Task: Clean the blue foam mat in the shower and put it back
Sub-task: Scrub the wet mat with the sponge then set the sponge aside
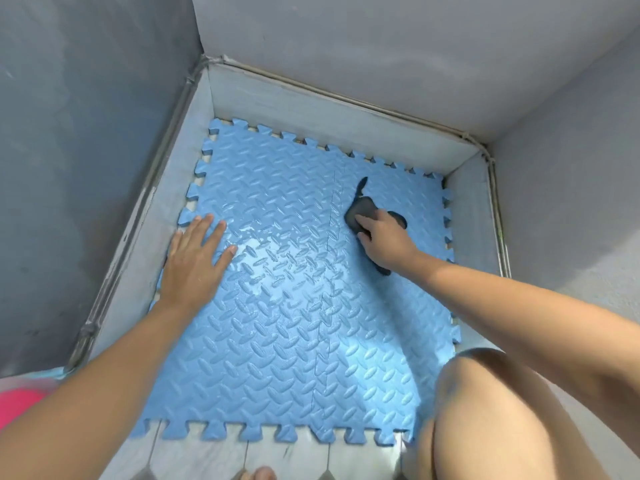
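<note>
The blue foam mat (294,323) lies flat on the shower floor, made of interlocking tiles with a raised tread pattern and wet patches near its middle. My left hand (194,261) presses flat on the mat's left edge with fingers spread. My right hand (384,240) grips a dark scrubbing brush (360,213) against the mat's right half, near the far edge. The brush's lower part is hidden under my hand.
Grey walls (346,46) close the shower on three sides, with a low pale curb (311,109) and a thin pipe along its rim. My bare knee (485,410) is at bottom right. Something pink (17,407) shows at the left edge. Pale floor tiles (277,455) lie in front.
</note>
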Tool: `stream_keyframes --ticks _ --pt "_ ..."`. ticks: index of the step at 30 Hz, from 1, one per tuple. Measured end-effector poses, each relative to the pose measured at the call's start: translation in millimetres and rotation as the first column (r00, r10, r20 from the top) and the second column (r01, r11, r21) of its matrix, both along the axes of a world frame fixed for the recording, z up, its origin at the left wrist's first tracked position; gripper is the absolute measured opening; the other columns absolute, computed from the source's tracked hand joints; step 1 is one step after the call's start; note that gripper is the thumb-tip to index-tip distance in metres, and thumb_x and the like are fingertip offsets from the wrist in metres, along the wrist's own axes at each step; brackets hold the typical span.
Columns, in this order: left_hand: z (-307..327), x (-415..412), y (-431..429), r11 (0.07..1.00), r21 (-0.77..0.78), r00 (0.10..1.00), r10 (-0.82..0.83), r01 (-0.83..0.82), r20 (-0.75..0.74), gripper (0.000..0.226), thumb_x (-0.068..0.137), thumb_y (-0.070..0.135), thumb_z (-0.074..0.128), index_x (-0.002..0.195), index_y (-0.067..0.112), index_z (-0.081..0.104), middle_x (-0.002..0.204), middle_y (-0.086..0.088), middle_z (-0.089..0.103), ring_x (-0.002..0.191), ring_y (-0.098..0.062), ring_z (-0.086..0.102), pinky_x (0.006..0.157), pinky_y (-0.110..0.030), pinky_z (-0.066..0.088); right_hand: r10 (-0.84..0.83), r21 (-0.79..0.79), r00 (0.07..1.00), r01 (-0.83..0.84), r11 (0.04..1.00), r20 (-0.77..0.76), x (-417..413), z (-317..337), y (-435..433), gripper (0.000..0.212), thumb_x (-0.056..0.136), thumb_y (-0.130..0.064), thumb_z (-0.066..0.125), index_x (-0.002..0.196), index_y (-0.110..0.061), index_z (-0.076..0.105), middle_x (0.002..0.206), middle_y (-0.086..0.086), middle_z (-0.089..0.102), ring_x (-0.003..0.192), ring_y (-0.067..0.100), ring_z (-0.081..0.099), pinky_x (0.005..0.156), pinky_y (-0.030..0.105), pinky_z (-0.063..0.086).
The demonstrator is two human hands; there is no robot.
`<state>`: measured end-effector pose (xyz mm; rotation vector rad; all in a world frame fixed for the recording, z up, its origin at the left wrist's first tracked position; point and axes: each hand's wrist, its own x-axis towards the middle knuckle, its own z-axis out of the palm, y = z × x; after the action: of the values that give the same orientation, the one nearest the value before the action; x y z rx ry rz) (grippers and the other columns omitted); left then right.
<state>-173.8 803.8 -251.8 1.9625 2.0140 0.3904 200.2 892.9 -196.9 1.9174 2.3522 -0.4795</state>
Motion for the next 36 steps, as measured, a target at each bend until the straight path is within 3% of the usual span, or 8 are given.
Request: stream_keyframes --ticks 5,9,12,14,19,25,30,36 --pt "-1.0 1.5 1.2 0.999 0.027 1.000 0.019 -0.018 -0.015 0.060 0.105 0.052 0.043 0.157 0.022 0.041 0.167 -0.001 0.031 0.157 -0.020 0.020 0.126 -0.042 0.009 0.724 -0.065 0.676 -0.736 0.674 -0.137 -24.3 6.0 -111.5 0.044 0.097 -0.033 0.057 0.140 -0.028 0.054 0.113 0.005 0.049 0.098 0.024 0.050 0.066 0.032 0.046" --pt "-2.5 3.7 -1.2 0.998 0.052 1.000 0.031 -0.030 -0.007 0.058 0.106 0.048 0.045 0.155 0.019 0.044 0.167 -0.004 0.032 0.156 -0.023 0.022 0.126 -0.043 0.009 0.916 -0.134 0.389 -0.917 0.375 -0.098 19.6 9.4 -122.9 0.042 0.099 -0.037 0.053 0.140 -0.030 0.052 0.118 0.004 0.050 0.103 0.023 0.051 0.055 0.026 0.038" --pt "-0.8 7.5 -0.4 0.997 0.066 0.999 0.036 -0.036 0.002 0.053 0.106 0.041 0.049 0.153 0.016 0.048 0.165 -0.008 0.035 0.155 -0.026 0.024 0.126 -0.041 0.009 0.705 -0.052 0.709 -0.705 0.707 -0.018 70.9 2.3 -88.6 0.043 0.098 -0.032 0.054 0.140 -0.029 0.051 0.120 0.006 0.049 0.104 0.024 0.053 0.066 0.026 0.040" --pt "-2.9 9.8 -8.1 0.996 0.062 0.998 0.061 -0.062 0.014 0.049 0.106 0.035 0.051 0.150 0.013 0.052 0.163 -0.013 0.037 0.154 -0.029 0.026 0.125 -0.038 0.008 0.246 0.037 0.969 -0.246 0.968 0.028 98.8 -4.3 -72.1 0.044 0.096 -0.031 0.053 0.140 -0.030 0.048 0.124 0.009 0.049 0.108 0.030 0.056 0.078 0.033 0.046" --pt "-9.5 5.7 -58.5 0.992 0.074 0.995 0.099 -0.100 0.011 0.048 0.104 0.031 0.056 0.149 0.012 0.052 0.161 -0.014 0.040 0.153 -0.034 0.028 0.125 -0.053 0.018 -0.520 -0.025 0.852 0.520 0.854 -0.057 105.9 -6.6 -47.6 0.041 0.093 -0.027 0.051 0.134 -0.020 0.051 0.133 0.021 0.048 0.112 0.041 0.055 0.098 0.041 0.044" --pt "-7.2 -1.6 -110.4 0.984 0.063 0.986 0.164 -0.166 0.033 0.058 0.100 0.042 0.046 0.148 0.010 0.053 0.160 -0.012 0.043 0.152 -0.033 0.031 0.123 -0.049 0.021 0.040 -0.057 0.992 -0.047 0.997 -0.117 18.5 7.7 -102.7 0.042 0.095 -0.033 0.055 0.137 -0.031 0.053 0.129 0.005 0.049 0.109 0.027 0.056 0.088 0.037 0.048" --pt "-3.1 -7.1 -132.0 0.990 0.022 0.989 0.141 -0.142 0.044 0.061 0.101 0.045 0.043 0.153 0.013 0.047 0.165 -0.007 0.035 0.154 -0.026 0.028 0.127 -0.042 0.015 0.655 -0.092 0.711 -0.693 0.715 -0.255 -59.1 0.0 -127.3 0.043 0.092 -0.032 0.061 0.135 -0.031 0.061 0.115 0.000 0.053 0.104 0.018 0.054 0.072 0.033 0.050" --pt "-0.2 -3.8 -133.5 0.990 0.032 0.991 0.134 -0.135 0.019 0.059 0.104 0.044 0.041 0.154 0.014 0.044 0.165 -0.006 0.035 0.154 -0.024 0.028 0.128 -0.041 0.014 0.277 0.090 0.950 -0.267 0.960 -0.140 -2.1 -8.4 -39.3 0.041 0.095 -0.025 0.058 0.135 -0.030 0.060 0.123 0.007 0.055 0.115 0.028 0.054 0.088 0.039 0.050"
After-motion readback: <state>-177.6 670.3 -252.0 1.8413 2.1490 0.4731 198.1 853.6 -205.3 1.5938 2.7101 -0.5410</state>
